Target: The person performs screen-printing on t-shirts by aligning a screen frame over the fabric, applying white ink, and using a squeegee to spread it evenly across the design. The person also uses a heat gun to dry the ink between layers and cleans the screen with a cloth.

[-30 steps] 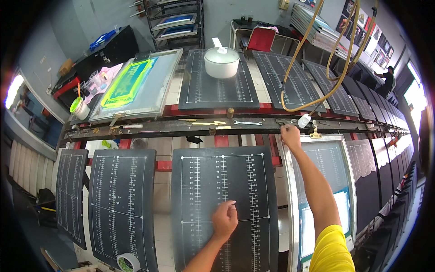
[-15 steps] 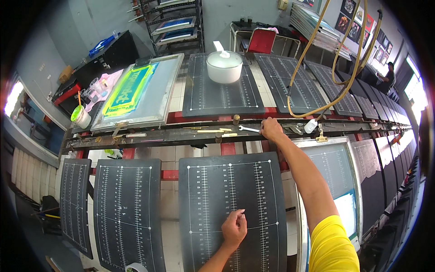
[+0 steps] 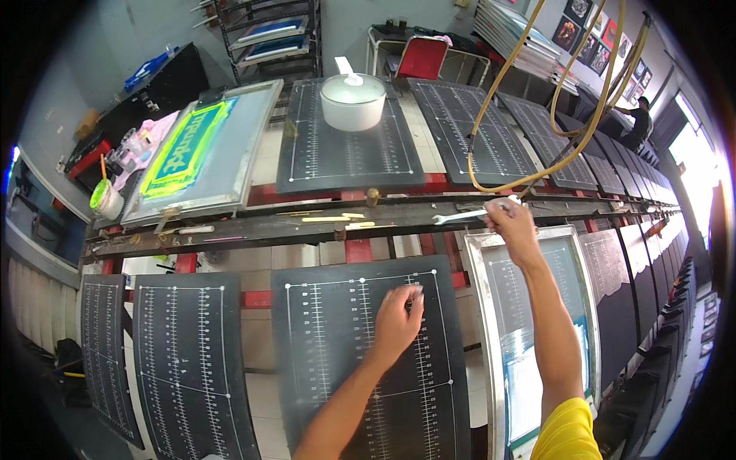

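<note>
Right hand (image 3: 512,222): closed on wrench (image 3: 460,218), over rail (image 3: 414,216) | left hand (image 3: 397,320): fingers curled narrow, contents unclear, over black board (image 3: 307,345) rail's near side | progress: wrench gripped, seemingly not yet applied

single head-worn fisheye, aimed down and forward, pretty close above the left hand (image 3: 400,318) and right hand (image 3: 512,228), catching the gray wall (image 3: 345,27) up top
</note>
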The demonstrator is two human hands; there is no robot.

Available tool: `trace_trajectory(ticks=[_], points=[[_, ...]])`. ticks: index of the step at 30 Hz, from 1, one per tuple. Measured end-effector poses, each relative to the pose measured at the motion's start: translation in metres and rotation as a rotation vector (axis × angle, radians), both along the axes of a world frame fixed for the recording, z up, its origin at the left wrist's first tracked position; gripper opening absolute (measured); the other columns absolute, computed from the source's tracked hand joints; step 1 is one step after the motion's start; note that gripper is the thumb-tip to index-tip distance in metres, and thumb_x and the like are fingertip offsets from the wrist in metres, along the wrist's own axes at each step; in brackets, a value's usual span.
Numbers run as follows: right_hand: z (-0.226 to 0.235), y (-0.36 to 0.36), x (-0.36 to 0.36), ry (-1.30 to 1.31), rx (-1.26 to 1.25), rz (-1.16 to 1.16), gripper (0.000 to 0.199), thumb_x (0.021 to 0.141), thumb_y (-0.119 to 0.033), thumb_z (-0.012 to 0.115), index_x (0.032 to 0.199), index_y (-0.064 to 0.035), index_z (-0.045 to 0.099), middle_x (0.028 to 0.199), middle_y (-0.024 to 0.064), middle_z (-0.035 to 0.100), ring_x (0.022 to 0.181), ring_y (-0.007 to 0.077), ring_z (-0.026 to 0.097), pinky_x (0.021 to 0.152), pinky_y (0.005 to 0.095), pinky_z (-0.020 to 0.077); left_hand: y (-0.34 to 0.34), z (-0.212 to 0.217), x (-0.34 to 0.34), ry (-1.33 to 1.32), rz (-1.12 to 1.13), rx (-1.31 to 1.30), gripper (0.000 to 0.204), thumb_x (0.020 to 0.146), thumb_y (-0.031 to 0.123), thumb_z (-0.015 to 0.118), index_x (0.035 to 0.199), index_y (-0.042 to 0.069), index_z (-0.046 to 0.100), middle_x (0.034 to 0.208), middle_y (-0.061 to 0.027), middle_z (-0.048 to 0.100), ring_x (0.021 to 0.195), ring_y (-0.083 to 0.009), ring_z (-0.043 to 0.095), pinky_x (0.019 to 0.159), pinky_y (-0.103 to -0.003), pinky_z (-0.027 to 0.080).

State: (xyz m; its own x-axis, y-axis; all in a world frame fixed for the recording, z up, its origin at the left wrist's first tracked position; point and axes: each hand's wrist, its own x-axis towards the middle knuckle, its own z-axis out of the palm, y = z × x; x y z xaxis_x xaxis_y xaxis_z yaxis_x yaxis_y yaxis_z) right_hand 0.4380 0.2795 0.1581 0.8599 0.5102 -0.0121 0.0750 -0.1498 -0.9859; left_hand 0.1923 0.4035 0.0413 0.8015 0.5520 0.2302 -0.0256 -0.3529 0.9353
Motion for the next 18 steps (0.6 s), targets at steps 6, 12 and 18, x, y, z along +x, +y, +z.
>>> trace_trajectory(ticks=[6,12,18], points=[[0.006,-0.061,0.004,-0.356,0.016,-0.223,0.029,0.100,-0.030,0.062,0.098,-0.0004,0.064,0.071,0.0030,0.062,0.065,0.0084,0.055,0.062,0.0244,0.0445,-0.001,-0.013,0.129,-0.097,-0.073,0.169,0.025,0.094,0.015,0.059,0.112,-0.001,0.067,0.112,-0.0194,0.068,0.106,-0.0371,0.063,0.093,-0.042,0.049],[-0.036,-0.072,0.050,-0.311,-0.058,-0.433,0.036,0.103,-0.037,0.055,0.097,-0.0016,0.062,0.067,0.0031,0.063,0.057,0.0065,0.051,0.051,0.0227,0.0409,-0.010,-0.019,0.194,0.075,-0.026,-0.027,0.026,0.094,0.019,0.058,0.103,-0.002,0.071,0.101,-0.0217,0.072,0.098,-0.0369,0.068,0.085,-0.042,0.053],[-0.070,-0.057,0.065,-0.365,-0.161,-0.394,0.035,0.103,-0.033,0.056,0.098,0.0005,0.062,0.066,0.0038,0.064,0.055,0.0060,0.052,0.049,0.0233,0.0416,-0.009,-0.021,0.190,0.288,-0.214,0.010,0.040,0.090,0.031,0.066,0.120,0.004,0.069,0.114,-0.0194,0.070,0.110,-0.0362,0.065,0.096,-0.042,0.049]])
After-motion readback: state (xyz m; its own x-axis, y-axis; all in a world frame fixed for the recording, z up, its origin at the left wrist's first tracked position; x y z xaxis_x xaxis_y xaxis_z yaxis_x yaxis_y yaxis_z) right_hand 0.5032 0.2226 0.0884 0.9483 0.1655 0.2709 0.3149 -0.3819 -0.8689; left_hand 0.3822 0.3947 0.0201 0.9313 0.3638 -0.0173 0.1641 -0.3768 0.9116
